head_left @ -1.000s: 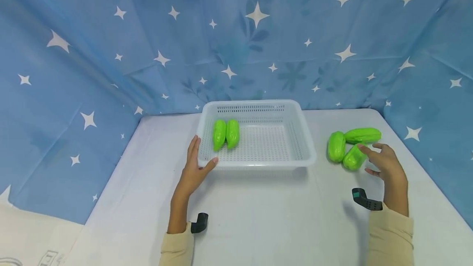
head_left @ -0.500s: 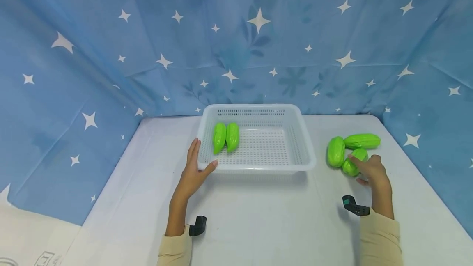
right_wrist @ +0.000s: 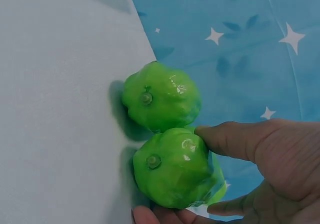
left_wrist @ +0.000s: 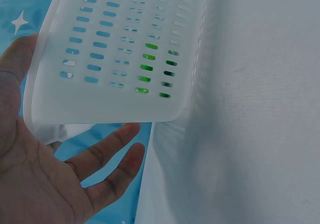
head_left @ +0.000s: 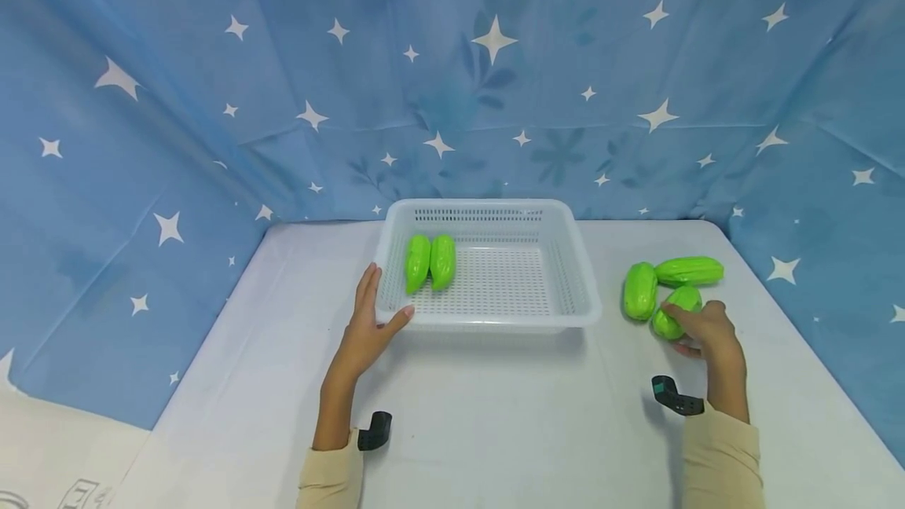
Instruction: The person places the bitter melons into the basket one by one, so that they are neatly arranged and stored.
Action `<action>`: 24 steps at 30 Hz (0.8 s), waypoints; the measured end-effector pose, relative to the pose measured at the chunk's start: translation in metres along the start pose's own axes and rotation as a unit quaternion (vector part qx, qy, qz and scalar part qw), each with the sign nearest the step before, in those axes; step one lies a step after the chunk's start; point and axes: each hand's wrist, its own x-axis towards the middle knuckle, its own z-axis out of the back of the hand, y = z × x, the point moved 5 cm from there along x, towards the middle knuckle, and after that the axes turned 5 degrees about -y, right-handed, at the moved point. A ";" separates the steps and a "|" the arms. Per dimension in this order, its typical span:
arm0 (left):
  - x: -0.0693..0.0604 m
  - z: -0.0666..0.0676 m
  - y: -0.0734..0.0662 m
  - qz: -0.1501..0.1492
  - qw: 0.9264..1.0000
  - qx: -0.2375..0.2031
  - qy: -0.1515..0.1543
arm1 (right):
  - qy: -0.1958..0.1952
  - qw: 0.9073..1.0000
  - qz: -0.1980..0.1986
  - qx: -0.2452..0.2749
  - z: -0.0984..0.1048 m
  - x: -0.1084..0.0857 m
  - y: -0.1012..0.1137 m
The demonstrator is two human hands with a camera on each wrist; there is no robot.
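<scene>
In the head view my left hand (head_left: 364,342) rests at the near left corner of a white plastic basket (head_left: 488,320), thumb on the front rim and fingers straight along the side. Two ribbed, shiny green gourds (head_left: 443,260) lie side by side inside, at its left end. At the right my right hand (head_left: 716,336) grips another green gourd (right_wrist: 172,171), thumb on one side and fingers round the other. A second green gourd (right_wrist: 160,96) touches or nearly touches it in the right wrist view. Behind them lies a third green gourd (head_left: 689,270), mostly hidden in that wrist view.
A white-covered table (head_left: 495,415) carries the basket and gourds. Blue cloth (head_left: 452,69) with white stars hangs behind it and along both sides. Each wrist wears a black device (head_left: 375,430).
My right hand has moved left and down onto the nearest gourd, and its fingers have closed round it. The left hand stays at the basket corner. The head view tilts slightly.
</scene>
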 end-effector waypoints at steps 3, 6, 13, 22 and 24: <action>0.000 0.000 0.000 -0.003 1.000 -0.001 -0.001 | -0.002 1.000 0.000 0.007 0.001 -0.002 -0.001; 0.000 0.000 -0.001 -0.003 1.000 -0.002 -0.002 | -0.008 1.000 0.003 0.015 0.004 -0.004 -0.001; -0.002 -0.001 0.000 0.005 1.000 -0.008 0.001 | -0.029 1.000 0.007 -0.003 0.009 -0.009 -0.002; -0.001 0.000 -0.001 0.007 1.000 -0.008 0.001 | -0.083 0.993 0.065 0.046 0.011 -0.011 0.008; 0.000 0.000 -0.001 0.006 1.000 -0.007 0.001 | -0.096 0.991 0.080 0.052 0.012 -0.012 0.011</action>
